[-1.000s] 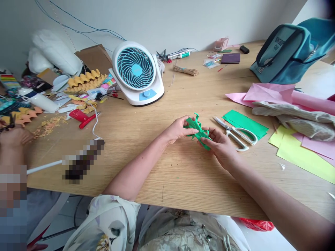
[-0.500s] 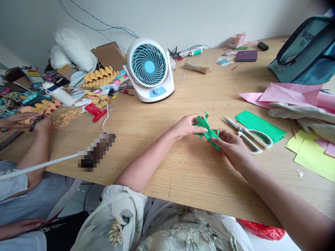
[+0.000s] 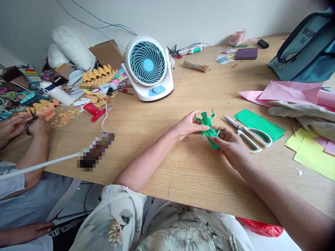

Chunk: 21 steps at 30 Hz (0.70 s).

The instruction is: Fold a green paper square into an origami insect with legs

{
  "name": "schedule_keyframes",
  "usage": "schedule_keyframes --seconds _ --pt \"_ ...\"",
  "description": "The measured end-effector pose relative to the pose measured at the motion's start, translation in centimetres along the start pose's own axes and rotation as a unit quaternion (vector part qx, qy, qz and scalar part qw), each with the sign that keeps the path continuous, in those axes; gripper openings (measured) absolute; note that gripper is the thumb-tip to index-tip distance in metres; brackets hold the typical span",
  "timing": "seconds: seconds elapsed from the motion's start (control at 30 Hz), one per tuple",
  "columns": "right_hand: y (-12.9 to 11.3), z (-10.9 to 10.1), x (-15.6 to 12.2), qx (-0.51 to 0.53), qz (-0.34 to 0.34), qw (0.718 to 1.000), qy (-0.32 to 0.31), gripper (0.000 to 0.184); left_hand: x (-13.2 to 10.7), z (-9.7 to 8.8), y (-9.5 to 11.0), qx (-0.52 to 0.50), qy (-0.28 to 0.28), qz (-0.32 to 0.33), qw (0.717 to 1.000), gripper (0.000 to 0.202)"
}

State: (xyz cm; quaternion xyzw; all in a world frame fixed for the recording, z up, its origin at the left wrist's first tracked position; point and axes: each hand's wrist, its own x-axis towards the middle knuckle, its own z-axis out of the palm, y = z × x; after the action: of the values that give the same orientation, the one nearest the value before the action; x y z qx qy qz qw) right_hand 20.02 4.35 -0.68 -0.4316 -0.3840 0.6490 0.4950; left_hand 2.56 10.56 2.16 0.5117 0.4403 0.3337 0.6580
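Between my two hands is a green folded paper figure (image 3: 208, 131), with thin bent strips sticking out at its sides. My left hand (image 3: 188, 126) pinches it near the middle, thumb on top. My right hand (image 3: 230, 143) grips its lower right part between thumb and fingers. Part of the figure is hidden behind the fingers. Just right of my right hand lie white-handled scissors (image 3: 246, 134), partly on top of green paper sheets (image 3: 264, 123).
A white and blue fan (image 3: 148, 68) stands at the back. Yellow paper (image 3: 314, 157), pink paper (image 3: 288, 92) and a blue bag (image 3: 305, 48) are on the right. At left a co-worker's hands (image 3: 39, 127) hold dark scissors near a red hot-glue gun (image 3: 95, 111).
My hands have turned the green paper figure slightly, and a bent strip at its upper right now stands out more. At left, the co-worker's hands and scissors have shifted.
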Motion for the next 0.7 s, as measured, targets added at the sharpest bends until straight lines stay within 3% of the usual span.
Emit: schedule_keyframes --seconds 0.23,0.5,0.7 --pt "0.4 0.1 0.5 0.032 -0.032 0.999 0.030 0.055 -0.1 -1.2 0.1 -0.071 -0.113 -0.061 0.989 0.047" --pt "1.0 0.3 0.7 0.008 -0.057 0.998 0.032 0.058 0.5 -0.2 -0.6 -0.083 -0.039 -0.053 0.994 0.047" --pt "0.2 0.4 0.4 -0.031 -0.054 0.998 -0.025 0.069 0.6 -0.8 -0.6 -0.048 -0.044 -0.014 0.998 0.052"
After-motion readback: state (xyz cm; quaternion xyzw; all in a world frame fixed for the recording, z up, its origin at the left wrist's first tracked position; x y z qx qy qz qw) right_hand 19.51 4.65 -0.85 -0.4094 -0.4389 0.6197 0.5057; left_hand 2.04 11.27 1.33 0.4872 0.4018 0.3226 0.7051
